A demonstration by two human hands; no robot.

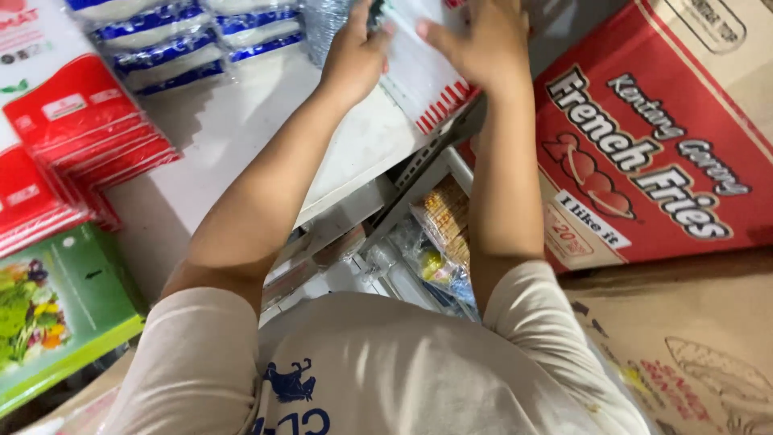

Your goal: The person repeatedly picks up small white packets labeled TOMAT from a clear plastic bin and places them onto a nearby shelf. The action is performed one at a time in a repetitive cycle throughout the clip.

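White shelf point(241, 137) bears red packs point(88, 121). Both hands, left point(354, 56) and right point(483, 40), clasp a white pack point(423, 76) at its far edge, likely mid-placement; seating it flat seems next.

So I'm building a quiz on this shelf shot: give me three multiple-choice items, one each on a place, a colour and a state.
1. Where is the green box?
A. lower left
B. top right
C. in the hands

2. What colour is the big carton on the right?
A. blue
B. red
C. green

3. What are the hands doing?
A. hanging free
B. both on a white packet
C. resting on the carton

A: green box lies lower left.
B: carton is red.
B: left hand and right hand grip the white packet.
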